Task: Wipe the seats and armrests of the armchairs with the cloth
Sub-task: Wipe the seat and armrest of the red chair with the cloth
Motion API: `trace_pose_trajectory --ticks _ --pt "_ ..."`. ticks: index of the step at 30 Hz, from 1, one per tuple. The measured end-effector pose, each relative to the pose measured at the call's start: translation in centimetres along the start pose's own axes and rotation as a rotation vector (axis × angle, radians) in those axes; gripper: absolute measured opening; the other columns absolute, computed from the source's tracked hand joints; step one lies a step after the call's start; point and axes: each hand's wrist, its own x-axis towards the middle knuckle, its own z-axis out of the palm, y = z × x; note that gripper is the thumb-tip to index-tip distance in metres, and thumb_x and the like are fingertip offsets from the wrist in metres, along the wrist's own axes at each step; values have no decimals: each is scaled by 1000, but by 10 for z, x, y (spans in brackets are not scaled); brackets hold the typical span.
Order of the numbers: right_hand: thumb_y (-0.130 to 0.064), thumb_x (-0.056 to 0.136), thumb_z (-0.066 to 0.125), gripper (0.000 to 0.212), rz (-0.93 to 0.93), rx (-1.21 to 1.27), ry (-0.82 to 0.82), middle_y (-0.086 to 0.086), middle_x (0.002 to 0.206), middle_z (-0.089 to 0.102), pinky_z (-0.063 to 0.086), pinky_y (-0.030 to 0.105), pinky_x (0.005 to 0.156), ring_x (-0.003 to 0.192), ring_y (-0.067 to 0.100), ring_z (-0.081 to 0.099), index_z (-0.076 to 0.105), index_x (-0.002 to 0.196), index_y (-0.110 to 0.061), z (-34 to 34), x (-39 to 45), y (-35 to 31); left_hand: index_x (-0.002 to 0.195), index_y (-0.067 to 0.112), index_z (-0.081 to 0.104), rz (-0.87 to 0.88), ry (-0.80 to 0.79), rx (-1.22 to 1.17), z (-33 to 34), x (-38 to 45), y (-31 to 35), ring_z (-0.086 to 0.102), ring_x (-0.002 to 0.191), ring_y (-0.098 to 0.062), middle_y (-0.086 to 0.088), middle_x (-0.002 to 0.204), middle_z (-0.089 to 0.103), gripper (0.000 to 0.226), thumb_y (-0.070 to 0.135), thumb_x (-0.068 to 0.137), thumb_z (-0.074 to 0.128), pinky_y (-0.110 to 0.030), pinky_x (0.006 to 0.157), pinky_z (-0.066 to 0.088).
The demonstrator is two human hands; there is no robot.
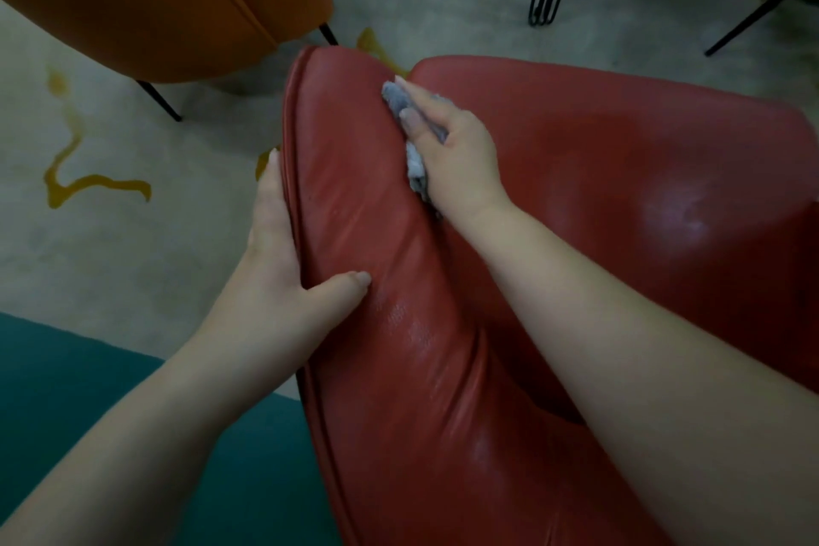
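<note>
Cloth (414,166) under flat right hand (461,155)

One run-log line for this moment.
right hand presses cloth on red armchair | left hand grips armrest

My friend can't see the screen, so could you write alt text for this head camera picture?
A person's right hand presses a grey cloth against the inner side of a red armchair's armrest, near the seat. The left hand grips the armrest's outer edge. An orange chair stands behind on a grey floor with yellow streaks.
</note>
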Motion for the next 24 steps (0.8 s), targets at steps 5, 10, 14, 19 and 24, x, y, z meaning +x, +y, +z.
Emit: trace_pose_trajectory --ticks 5,10,14,19,24 --pt "-22 96 55 32 69 -75 -81 1 113 67 28 -3 87 99 -7 56 60 127 -27 -22 -74 6 150 44 -8 -52 -35 -40 -2 -1 -3 27 135 10 20 155 18 117 51 58 65 -10 102 28" --pt "-29 93 58 37 188 -246 -212 -5 103 52 27 -7 77 95 5 54 50 111 -60 -52 -135 -12 150 37 -15 -57 -70 16 -5 -2 1 20 131 9 21 147 13 116 38 75 73 -13 101 22" --pt "-23 93 58 35 216 -316 -177 0 98 50 31 -5 73 89 10 55 55 121 -45 -64 -138 -40 152 33 -13 -70 -130 149 -19 -11 9 26 140 -7 9 159 13 109 52 80 68 -29 112 28" --pt "-24 94 57 32 245 -311 8 15 111 58 46 37 98 104 25 61 62 125 -30 -63 -127 -80 154 25 0 2 -187 561 -53 -20 15 25 143 -20 1 160 15 90 58 89 53 -37 113 30" --pt "-26 94 57 31 195 -362 87 12 119 60 38 29 106 115 17 56 63 125 -26 -42 -121 -129 155 22 7 90 -187 785 -104 -32 8 24 144 -24 1 161 13 80 52 93 48 -39 114 28"
